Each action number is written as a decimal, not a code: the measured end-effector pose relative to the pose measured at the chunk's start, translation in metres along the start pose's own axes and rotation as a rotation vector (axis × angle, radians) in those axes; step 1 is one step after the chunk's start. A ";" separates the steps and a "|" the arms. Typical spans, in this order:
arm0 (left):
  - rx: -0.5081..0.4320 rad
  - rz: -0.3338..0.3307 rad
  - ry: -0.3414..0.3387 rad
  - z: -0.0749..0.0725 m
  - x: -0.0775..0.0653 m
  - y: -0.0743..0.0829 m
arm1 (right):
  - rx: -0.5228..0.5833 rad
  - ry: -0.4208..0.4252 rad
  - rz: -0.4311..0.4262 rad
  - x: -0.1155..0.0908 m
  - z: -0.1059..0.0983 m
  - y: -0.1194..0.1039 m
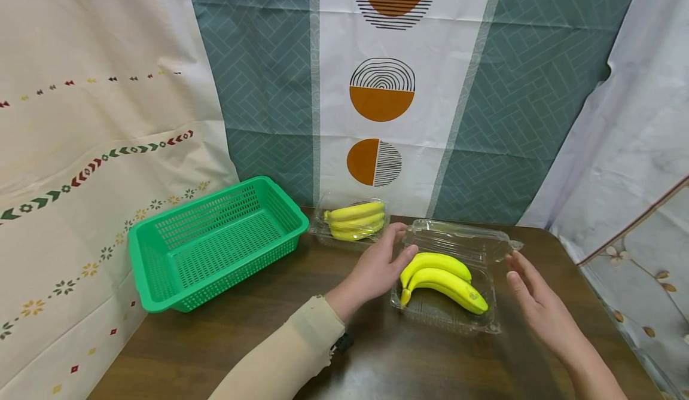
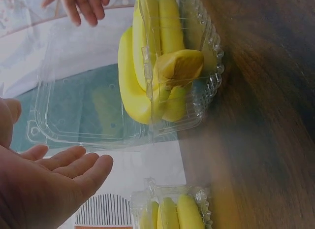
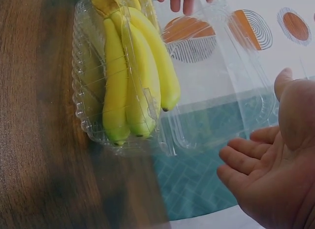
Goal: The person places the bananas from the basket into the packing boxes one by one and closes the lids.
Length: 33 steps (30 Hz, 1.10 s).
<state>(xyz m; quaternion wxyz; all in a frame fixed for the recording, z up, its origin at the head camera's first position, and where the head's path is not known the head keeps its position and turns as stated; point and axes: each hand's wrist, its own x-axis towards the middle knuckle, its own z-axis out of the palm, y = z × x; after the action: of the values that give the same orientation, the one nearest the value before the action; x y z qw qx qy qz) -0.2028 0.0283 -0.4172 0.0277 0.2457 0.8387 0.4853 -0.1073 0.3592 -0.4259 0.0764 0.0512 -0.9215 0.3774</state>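
A bunch of bananas point(image 1: 447, 283) lies in a clear plastic clamshell box point(image 1: 430, 321) on the table, its lid point(image 1: 457, 241) raised at the back. My left hand point(image 1: 377, 268) is by the left side of the lid, fingers extended, holding nothing. Across from it, my right hand point(image 1: 546, 307) is beside the lid's right end, also with fingers extended. The right wrist view has that palm point(image 3: 275, 175) a little apart from the lid. In the left wrist view, the left fingers point(image 2: 74, 165) are near the lid's corner; whether they touch it I cannot tell.
Behind my left hand, a second clear clamshell box point(image 1: 317, 223) contains more bananas point(image 1: 355, 217). A green perforated plastic basket point(image 1: 239, 274) stands at the left of the brown wooden table point(image 1: 258, 316). Patterned cloths point(image 1: 269, 89) hang behind and at both sides.
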 end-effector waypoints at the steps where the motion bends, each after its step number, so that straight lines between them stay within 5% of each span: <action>1: -0.001 0.002 0.001 0.000 0.000 -0.001 | 0.000 0.003 -0.003 0.000 0.000 0.000; 33: -0.054 -0.026 -0.021 0.002 0.011 -0.005 | 0.150 0.055 -0.065 0.025 0.002 0.015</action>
<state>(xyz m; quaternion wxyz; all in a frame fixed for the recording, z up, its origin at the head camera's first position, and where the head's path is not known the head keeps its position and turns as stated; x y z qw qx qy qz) -0.2143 0.0327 -0.4206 0.0495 0.2391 0.8282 0.5045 -0.1345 0.3676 -0.4334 0.1098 0.0762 -0.8860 0.4441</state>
